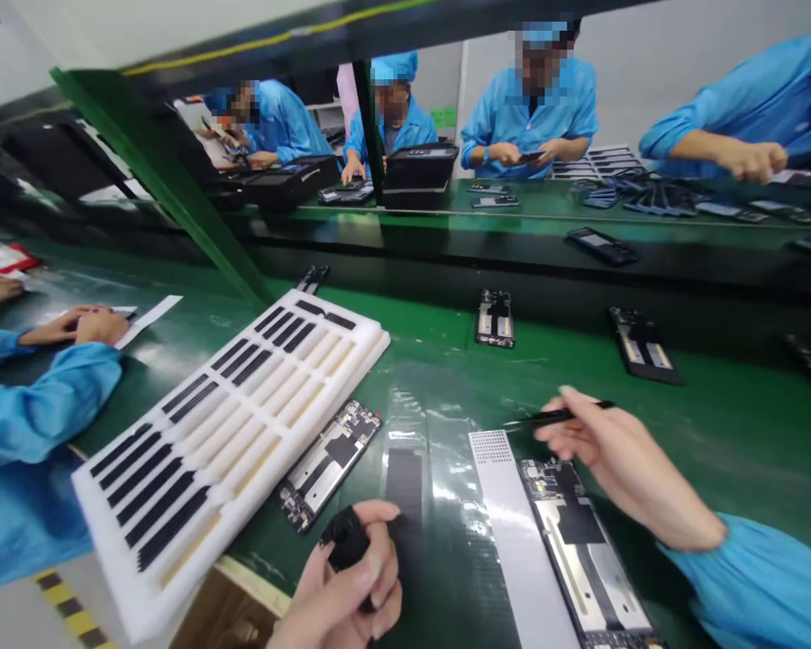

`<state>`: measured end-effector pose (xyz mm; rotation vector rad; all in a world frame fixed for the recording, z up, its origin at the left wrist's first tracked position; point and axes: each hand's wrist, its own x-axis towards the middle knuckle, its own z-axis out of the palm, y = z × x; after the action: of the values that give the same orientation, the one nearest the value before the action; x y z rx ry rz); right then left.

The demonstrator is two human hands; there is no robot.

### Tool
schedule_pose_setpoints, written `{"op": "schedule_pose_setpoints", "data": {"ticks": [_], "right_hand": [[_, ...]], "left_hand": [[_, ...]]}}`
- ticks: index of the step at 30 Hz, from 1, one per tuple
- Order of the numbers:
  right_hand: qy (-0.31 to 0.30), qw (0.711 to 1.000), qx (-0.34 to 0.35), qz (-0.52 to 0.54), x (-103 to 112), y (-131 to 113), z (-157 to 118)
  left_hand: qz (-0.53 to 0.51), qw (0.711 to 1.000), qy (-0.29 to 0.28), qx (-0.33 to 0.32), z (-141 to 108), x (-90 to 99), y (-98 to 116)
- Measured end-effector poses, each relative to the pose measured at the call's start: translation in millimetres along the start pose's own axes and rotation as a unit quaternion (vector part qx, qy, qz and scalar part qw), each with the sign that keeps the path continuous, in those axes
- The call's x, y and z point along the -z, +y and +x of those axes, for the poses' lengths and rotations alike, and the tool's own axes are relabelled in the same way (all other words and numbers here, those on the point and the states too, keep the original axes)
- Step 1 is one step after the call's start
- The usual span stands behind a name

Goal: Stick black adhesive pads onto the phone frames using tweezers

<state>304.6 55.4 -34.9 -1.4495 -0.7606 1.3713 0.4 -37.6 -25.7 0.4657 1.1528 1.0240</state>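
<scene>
My left hand is closed around a small black part at the bottom centre. At the right, my right hand pinches dark tweezers, whose tips are over the top of a white strip with small dark dots. An open phone body lies beside the strip, below my right hand. Another open phone body rests against the white foam tray, which holds black strips in some slots. Between my hands is a dark strip on clear film.
Further phone bodies lie towards the back. A green post rises behind the tray. Co-workers in blue sit across the bench, and another person's hands work at the left. A cardboard box is below the tray.
</scene>
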Motion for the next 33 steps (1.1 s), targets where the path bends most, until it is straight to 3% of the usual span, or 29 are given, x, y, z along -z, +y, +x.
{"op": "schedule_pose_setpoints", "data": {"ticks": [2,3,4,6,8,9,11,14,16,18,20,21,24,25,26,27,30,33], "right_hand": [[-0.083,0.994,0.035,-0.065,-33.6,10.3,4.3],[-0.117,0.987,0.053,-0.094,-48.5,15.9,6.4],[-0.145,0.98,0.069,-0.118,-61.1,21.4,8.4],[-0.173,0.969,0.095,-0.147,-78.4,31.2,11.7],[-0.179,0.964,0.107,-0.163,-86.1,38.6,13.6],[-0.179,0.963,0.108,-0.169,-87.4,41.5,14.2],[-0.177,0.962,0.107,-0.181,-88.5,46.3,14.7],[-0.171,0.961,0.102,-0.191,-93.0,51.6,14.7],[-0.167,0.964,0.098,-0.185,-98.2,51.4,13.9],[-0.161,0.969,0.1,-0.158,-101.1,44.1,10.7],[-0.136,0.974,0.125,-0.127,-98.6,28.2,1.8],[-0.109,0.976,0.149,-0.114,-95.1,18.0,-5.6],[0.004,0.97,0.225,-0.096,-78.9,-10.1,-34.8],[0.019,0.968,0.233,-0.094,-73.4,-15.5,-43.8],[0.017,0.967,0.235,-0.094,-68.6,-18.0,-50.9],[0.002,0.969,0.228,-0.095,-65.2,-17.8,-55.7],[-0.072,0.978,0.177,-0.087,-63.2,-7.3,-58.5],[-0.101,0.979,0.153,-0.089,-65.8,2.5,-54.2]], "left_hand": [[0.191,0.977,-0.003,-0.097,11.0,0.0,-5.1],[0.308,0.937,-0.002,-0.163,17.6,2.8,-5.6],[0.424,0.877,-0.005,-0.225,24.5,6.4,-5.5],[0.621,0.724,-0.018,-0.3,38.0,12.6,-4.7],[0.753,0.584,-0.024,-0.302,49.0,14.1,-4.1],[0.793,0.533,-0.023,-0.294,53.3,12.8,-3.8],[0.835,0.474,-0.035,-0.276,59.6,8.3,-3.0],[0.854,0.451,-0.064,-0.25,65.4,4.5,-2.3],[0.852,0.456,-0.073,-0.245,68.4,7.8,-3.9],[0.835,0.481,-0.072,-0.257,70.9,13.4,-7.4],[0.79,0.545,-0.044,-0.278,70.9,16.1,-10.6],[0.745,0.601,-0.013,-0.289,69.0,14.8,-11.0],[0.484,0.823,0.098,-0.279,54.9,-2.3,-5.4],[0.368,0.889,0.107,-0.249,48.8,-11.5,-1.8],[0.257,0.94,0.079,-0.211,43.2,-21.5,2.0],[0.157,0.973,0.033,-0.168,38.7,-31.4,5.7],[-0.014,0.997,-0.05,-0.053,33.2,-53.7,12.8],[-0.06,0.993,-0.099,-0.013,34.9,-60.6,13.8]]}}
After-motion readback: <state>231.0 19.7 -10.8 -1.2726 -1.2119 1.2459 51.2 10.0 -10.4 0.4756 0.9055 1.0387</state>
